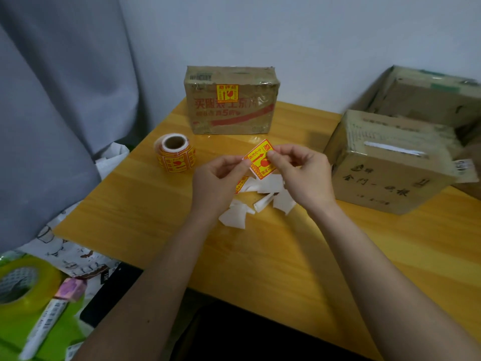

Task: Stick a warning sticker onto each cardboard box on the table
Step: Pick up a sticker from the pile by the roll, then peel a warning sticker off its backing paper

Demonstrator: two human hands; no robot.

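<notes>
A grey curtain (52, 100) hangs at left beside the pale wall (286, 29). On the yellow wooden bench (145, 204) stand a sticker roll (175, 153), a stickered cardboard box (230, 100) and a plain box (390, 162). Left hand (216, 183) and right hand (302, 175) each pinch the warning sticker (259, 158) in a narrow grip above white backing scraps (260, 199).

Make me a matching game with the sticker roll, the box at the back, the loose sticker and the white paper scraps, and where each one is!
Things:
1. sticker roll
2. back box
3. loose sticker
4. white paper scraps

Places or states:
A. lying on the table under the hands
B. pinched between the left hand and the right hand
C. standing on the table to the left of the hands
D. already has a yellow and red sticker on its front

Pairs: 1-C, 2-D, 3-B, 4-A
</notes>
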